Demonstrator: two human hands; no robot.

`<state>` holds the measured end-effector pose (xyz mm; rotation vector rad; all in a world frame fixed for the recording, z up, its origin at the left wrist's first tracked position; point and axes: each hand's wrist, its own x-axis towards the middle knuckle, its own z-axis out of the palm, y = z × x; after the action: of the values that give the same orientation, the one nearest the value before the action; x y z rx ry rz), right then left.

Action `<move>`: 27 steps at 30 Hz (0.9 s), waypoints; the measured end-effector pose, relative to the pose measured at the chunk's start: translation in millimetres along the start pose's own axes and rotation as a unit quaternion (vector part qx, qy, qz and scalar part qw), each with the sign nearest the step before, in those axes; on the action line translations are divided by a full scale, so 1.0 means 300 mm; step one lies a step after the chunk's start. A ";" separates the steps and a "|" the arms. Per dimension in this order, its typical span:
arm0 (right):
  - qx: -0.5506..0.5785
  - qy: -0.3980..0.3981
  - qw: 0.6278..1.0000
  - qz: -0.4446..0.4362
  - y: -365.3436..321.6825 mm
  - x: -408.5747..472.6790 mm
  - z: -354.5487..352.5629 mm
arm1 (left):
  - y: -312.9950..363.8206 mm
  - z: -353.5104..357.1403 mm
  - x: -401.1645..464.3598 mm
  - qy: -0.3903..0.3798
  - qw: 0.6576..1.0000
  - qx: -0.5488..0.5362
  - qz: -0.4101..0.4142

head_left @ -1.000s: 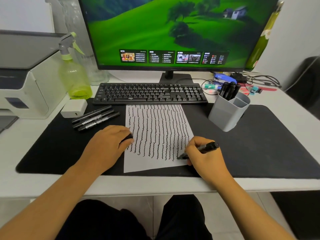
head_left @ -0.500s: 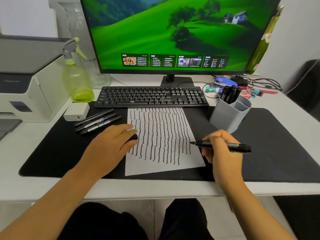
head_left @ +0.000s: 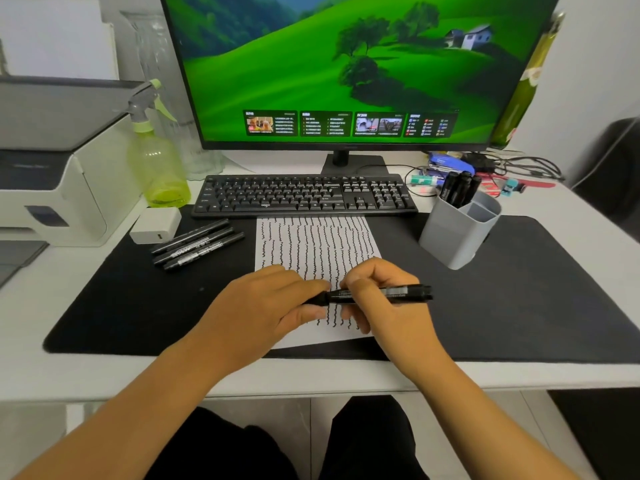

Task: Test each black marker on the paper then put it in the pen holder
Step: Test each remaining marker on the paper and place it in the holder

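Observation:
A black marker (head_left: 398, 293) lies level in my right hand (head_left: 384, 299), above the lower part of the paper (head_left: 313, 244), which is covered in wavy black lines. My left hand (head_left: 266, 303) holds the marker's cap (head_left: 317, 299) against the marker's left end; the tip is hidden. Three more black markers (head_left: 197, 244) lie side by side on the mat, left of the paper. The grey pen holder (head_left: 457, 233) stands to the right of the paper with several black markers (head_left: 460, 190) upright in its back compartment.
A black desk mat (head_left: 519, 289) covers the desk front. Behind the paper sit a black keyboard (head_left: 304, 195) and a monitor (head_left: 346, 71). A green spray bottle (head_left: 157, 161), a white charger (head_left: 156, 225) and a printer (head_left: 52, 168) stand left. Cables and clutter (head_left: 502, 171) lie back right.
My right hand lifted the marker off the paper and turned it level. My left hand moved right off the paper's edge and brought the cap to the marker's tip.

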<state>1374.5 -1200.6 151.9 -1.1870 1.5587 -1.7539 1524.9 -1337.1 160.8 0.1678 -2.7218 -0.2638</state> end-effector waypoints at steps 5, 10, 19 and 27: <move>0.000 -0.040 0.999 0.011 0.023 0.002 -0.013 | 0.023 0.008 0.012 -0.066 0.996 -0.041 -0.036; 0.036 -0.097 0.994 -0.046 0.041 -0.031 -0.040 | 0.044 -0.001 0.015 -0.160 0.948 -0.254 -0.106; -0.096 -0.087 0.991 -0.037 -0.030 0.016 -0.139 | 0.004 0.022 -0.001 -0.207 0.926 -0.275 -0.153; -0.246 0.254 0.935 -0.023 -0.267 0.190 -0.562 | -0.369 -0.051 -0.153 0.033 0.945 0.094 -0.313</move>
<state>1216.5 -1143.1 251.0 -1.0249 2.4008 -1.8576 1581.7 -1440.4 134.2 1.0793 -2.5444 -0.1633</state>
